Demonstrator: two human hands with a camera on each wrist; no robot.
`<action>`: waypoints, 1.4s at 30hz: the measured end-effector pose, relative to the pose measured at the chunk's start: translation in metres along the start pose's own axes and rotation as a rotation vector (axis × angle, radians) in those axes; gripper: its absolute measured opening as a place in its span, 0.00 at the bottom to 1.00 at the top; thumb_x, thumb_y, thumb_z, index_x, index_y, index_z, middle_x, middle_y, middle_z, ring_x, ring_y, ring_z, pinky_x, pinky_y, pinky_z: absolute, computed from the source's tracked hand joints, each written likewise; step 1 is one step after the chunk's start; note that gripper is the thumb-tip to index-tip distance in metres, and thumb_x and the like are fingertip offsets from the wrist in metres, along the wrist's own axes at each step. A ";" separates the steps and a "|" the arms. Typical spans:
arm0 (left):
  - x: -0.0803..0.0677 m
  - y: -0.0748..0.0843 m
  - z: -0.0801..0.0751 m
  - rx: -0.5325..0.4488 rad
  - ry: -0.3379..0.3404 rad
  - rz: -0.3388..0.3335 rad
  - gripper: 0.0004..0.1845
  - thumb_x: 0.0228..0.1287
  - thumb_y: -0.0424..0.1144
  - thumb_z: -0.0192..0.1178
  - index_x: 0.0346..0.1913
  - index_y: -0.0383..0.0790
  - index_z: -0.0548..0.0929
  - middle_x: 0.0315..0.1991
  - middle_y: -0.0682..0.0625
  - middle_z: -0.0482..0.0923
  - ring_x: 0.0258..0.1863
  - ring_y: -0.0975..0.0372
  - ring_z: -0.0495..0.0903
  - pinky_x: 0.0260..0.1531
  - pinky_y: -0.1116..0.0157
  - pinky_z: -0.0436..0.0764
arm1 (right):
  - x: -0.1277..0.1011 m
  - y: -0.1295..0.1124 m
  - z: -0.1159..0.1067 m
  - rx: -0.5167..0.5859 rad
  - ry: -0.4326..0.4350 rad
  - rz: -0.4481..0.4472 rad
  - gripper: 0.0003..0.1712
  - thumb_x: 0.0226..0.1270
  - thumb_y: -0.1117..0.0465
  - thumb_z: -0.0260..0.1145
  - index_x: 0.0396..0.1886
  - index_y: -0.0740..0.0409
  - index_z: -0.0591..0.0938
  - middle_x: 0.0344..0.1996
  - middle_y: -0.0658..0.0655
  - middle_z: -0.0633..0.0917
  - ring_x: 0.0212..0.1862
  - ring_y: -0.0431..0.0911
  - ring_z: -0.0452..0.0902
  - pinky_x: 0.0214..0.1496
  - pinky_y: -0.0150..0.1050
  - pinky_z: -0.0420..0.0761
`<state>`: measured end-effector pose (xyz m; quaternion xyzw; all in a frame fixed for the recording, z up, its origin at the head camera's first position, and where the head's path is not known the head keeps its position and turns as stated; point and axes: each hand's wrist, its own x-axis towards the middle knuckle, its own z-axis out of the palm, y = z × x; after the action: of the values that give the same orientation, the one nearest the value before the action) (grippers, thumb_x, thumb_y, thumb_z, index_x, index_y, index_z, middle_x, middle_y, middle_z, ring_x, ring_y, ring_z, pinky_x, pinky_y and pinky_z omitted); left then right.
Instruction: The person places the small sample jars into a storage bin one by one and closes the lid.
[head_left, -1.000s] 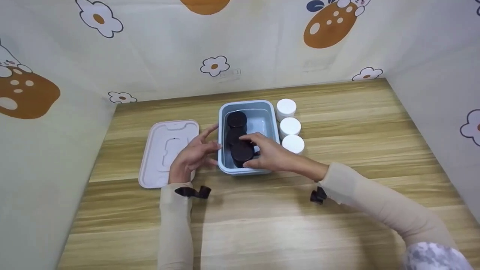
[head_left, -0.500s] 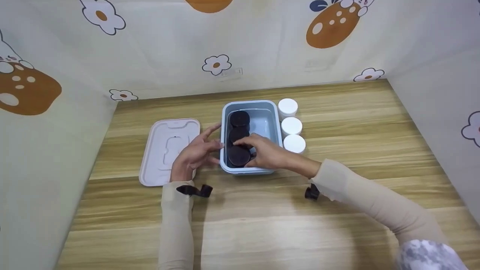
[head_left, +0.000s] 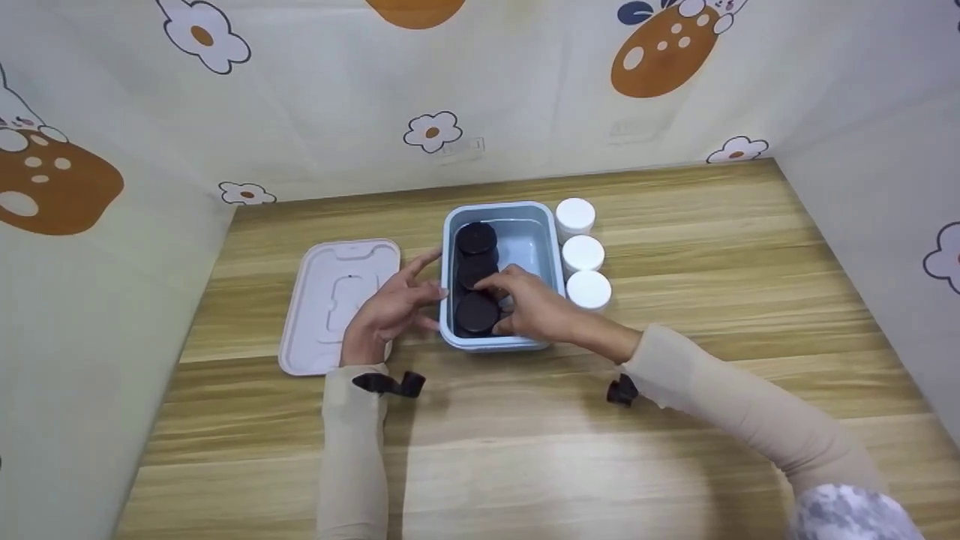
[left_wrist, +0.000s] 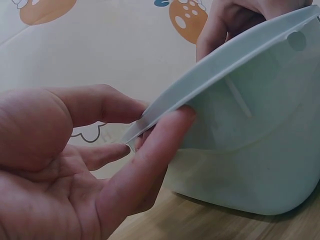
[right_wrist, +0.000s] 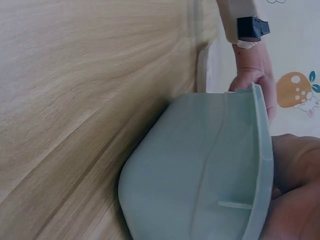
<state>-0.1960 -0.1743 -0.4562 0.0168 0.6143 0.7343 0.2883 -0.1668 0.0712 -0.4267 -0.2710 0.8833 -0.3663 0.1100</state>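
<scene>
Jars fill the left side of the pale blue tub (head_left: pixel 541 225) on the wooden counter (head_left: pixel 675 247): three black-lidded ones in a row. The right hand (head_left: pixel 534 307) reaches into the tub, fingers curled round the nearest black jar (head_left: pixel 475 313). The left hand (head_left: pixel 390 311) has straight, relaxed fingers (left_wrist: pixel 150 150) pressed against the tub's left rim. Three white jars (head_left: pixel 583 253) stand in a line just beside the tub's right wall. A pink lid (head_left: pixel 330 300) lies flat beside the left hand.

Right hand (head_left: pixel 536 309) hides part of nearest black jar (head_left: pixel 477 313).
</scene>
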 end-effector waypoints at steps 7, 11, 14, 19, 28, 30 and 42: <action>-0.001 0.001 0.001 -0.006 -0.002 0.000 0.42 0.69 0.23 0.52 0.80 0.52 0.52 0.34 0.48 0.82 0.47 0.57 0.82 0.23 0.61 0.90 | -0.003 -0.007 -0.012 0.141 0.027 0.007 0.29 0.52 0.72 0.76 0.57 0.67 0.81 0.52 0.67 0.78 0.58 0.58 0.77 0.62 0.51 0.84; -0.001 0.001 0.001 -0.007 0.004 -0.009 0.42 0.68 0.24 0.52 0.80 0.52 0.52 0.37 0.46 0.83 0.48 0.56 0.83 0.25 0.59 0.90 | -0.009 -0.010 -0.022 0.229 0.043 -0.030 0.23 0.55 0.71 0.75 0.53 0.67 0.82 0.51 0.65 0.80 0.57 0.57 0.79 0.57 0.48 0.88; 0.000 0.001 0.001 0.001 0.014 -0.012 0.42 0.68 0.24 0.53 0.80 0.52 0.52 0.33 0.48 0.83 0.47 0.57 0.82 0.25 0.59 0.90 | -0.015 -0.008 -0.031 0.271 0.063 -0.082 0.20 0.57 0.71 0.74 0.51 0.66 0.83 0.49 0.64 0.82 0.55 0.54 0.80 0.54 0.44 0.89; 0.001 0.001 0.002 0.014 0.021 -0.010 0.42 0.67 0.24 0.54 0.79 0.53 0.54 0.32 0.49 0.80 0.44 0.58 0.82 0.22 0.62 0.89 | -0.028 0.002 -0.045 0.261 0.162 -0.169 0.15 0.59 0.68 0.75 0.47 0.62 0.86 0.45 0.61 0.85 0.50 0.48 0.82 0.47 0.36 0.88; -0.001 0.001 0.003 0.014 0.021 -0.001 0.41 0.68 0.24 0.54 0.79 0.52 0.54 0.38 0.45 0.81 0.43 0.57 0.84 0.23 0.60 0.90 | -0.047 0.036 -0.059 0.349 0.255 -0.180 0.16 0.56 0.68 0.77 0.45 0.62 0.86 0.45 0.60 0.85 0.47 0.39 0.80 0.46 0.29 0.85; -0.002 0.001 0.003 0.012 0.022 0.000 0.41 0.68 0.24 0.54 0.79 0.52 0.54 0.37 0.45 0.81 0.42 0.58 0.83 0.22 0.61 0.90 | -0.050 0.045 -0.062 0.376 0.257 -0.177 0.18 0.55 0.68 0.77 0.46 0.62 0.86 0.45 0.60 0.84 0.47 0.40 0.80 0.46 0.28 0.85; -0.002 0.001 0.003 0.009 0.018 -0.006 0.43 0.67 0.24 0.56 0.80 0.51 0.52 0.33 0.48 0.83 0.42 0.59 0.84 0.21 0.63 0.89 | -0.066 0.087 -0.070 0.450 0.309 -0.113 0.23 0.52 0.72 0.77 0.50 0.69 0.84 0.47 0.59 0.83 0.49 0.50 0.80 0.53 0.32 0.84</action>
<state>-0.1941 -0.1729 -0.4542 0.0094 0.6202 0.7308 0.2848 -0.1740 0.2001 -0.4395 -0.2295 0.7695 -0.5959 0.0107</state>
